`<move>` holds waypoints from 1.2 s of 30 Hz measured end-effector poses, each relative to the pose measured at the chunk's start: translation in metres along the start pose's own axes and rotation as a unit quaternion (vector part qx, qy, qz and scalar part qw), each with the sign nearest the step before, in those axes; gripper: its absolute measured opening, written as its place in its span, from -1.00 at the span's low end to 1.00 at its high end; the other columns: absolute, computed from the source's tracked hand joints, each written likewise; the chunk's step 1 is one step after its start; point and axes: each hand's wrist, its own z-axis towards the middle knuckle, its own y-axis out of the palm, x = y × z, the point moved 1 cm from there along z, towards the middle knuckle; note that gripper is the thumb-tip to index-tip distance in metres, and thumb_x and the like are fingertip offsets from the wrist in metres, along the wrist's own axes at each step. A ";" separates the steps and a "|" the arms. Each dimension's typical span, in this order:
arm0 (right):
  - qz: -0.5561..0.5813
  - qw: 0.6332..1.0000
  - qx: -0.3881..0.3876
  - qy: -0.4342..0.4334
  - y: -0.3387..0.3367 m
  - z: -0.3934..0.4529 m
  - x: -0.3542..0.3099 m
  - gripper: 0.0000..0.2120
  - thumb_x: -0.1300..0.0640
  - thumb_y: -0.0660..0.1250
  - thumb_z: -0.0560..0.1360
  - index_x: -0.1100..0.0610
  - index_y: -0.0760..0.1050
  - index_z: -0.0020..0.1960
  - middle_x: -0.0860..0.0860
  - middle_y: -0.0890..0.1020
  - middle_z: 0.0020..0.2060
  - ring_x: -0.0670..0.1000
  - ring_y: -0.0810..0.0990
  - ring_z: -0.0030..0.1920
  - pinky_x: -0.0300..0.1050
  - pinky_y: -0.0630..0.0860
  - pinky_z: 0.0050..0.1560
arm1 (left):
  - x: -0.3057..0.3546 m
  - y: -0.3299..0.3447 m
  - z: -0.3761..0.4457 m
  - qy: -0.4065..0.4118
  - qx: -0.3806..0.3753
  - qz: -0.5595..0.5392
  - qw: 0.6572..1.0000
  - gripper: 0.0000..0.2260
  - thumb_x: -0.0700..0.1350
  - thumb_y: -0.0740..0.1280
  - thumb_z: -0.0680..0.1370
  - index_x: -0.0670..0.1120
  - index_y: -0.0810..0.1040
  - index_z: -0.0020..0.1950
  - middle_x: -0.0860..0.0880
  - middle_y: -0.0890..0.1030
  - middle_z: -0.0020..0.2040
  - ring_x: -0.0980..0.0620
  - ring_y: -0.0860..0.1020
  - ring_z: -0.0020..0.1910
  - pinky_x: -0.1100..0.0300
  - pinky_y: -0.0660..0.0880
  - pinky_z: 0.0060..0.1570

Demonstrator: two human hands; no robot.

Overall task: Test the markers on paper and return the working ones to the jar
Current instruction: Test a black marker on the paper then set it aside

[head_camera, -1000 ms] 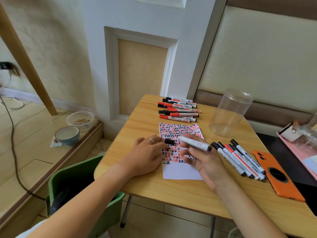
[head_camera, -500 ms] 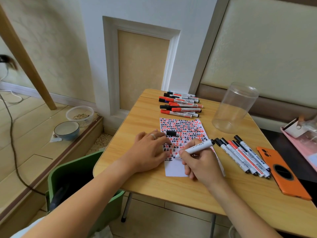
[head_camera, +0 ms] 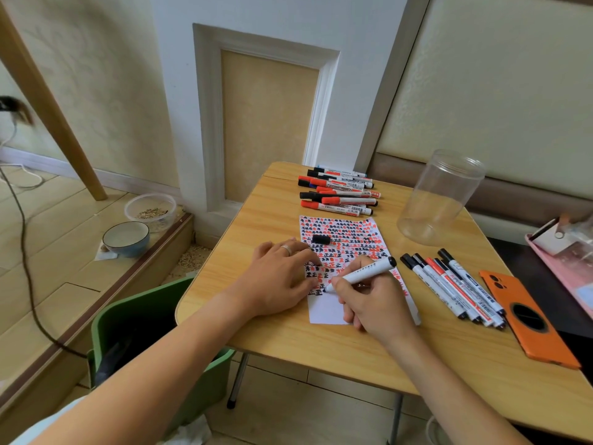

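I press my left hand flat on the paper so it cannot slide, while my right hand fingers grip the uncapped marker, tip on the sheet; the jar waits empty on the bench

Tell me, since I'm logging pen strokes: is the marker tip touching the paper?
Touching. The head view shows the marker, gripped by the right hand, with its tip meeting the paper.

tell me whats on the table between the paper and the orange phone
In the head view, a row of capped markers lies side by side on the table between the paper and the orange phone, black caps and one red.
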 end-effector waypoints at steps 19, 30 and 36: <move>-0.003 1.000 0.007 0.000 0.000 0.000 0.001 -0.75 0.13 0.44 0.57 -0.07 0.48 -0.24 0.20 0.59 -0.46 0.14 0.54 -0.52 -0.13 0.42 -0.51 | 0.000 -0.001 0.000 0.001 -0.003 -0.004 1.000 -0.68 0.20 0.22 0.64 0.21 0.44 0.38 0.11 0.35 0.52 0.07 0.16 0.58 -0.04 -0.07 0.53; -0.001 1.000 0.029 0.008 -0.001 0.002 0.004 -0.78 0.14 0.43 0.56 -0.03 0.51 -0.22 0.15 0.60 -0.48 0.20 0.55 -0.52 -0.11 0.43 -0.49 | 0.000 -0.001 0.000 0.001 -0.009 0.002 1.000 -0.66 0.21 0.21 0.64 0.21 0.43 0.40 0.10 0.34 0.54 0.07 0.13 0.60 -0.04 -0.07 0.54; 0.001 1.000 0.003 0.005 0.000 -0.001 0.002 -0.82 0.16 0.42 0.59 0.01 0.51 -0.16 0.17 0.59 -0.48 0.03 0.51 -0.55 -0.17 0.41 -0.53 | 0.000 -0.001 0.000 0.001 -0.009 0.005 1.000 -0.66 0.22 0.21 0.64 0.22 0.42 0.40 0.11 0.34 0.54 0.07 0.12 0.60 -0.04 -0.07 0.54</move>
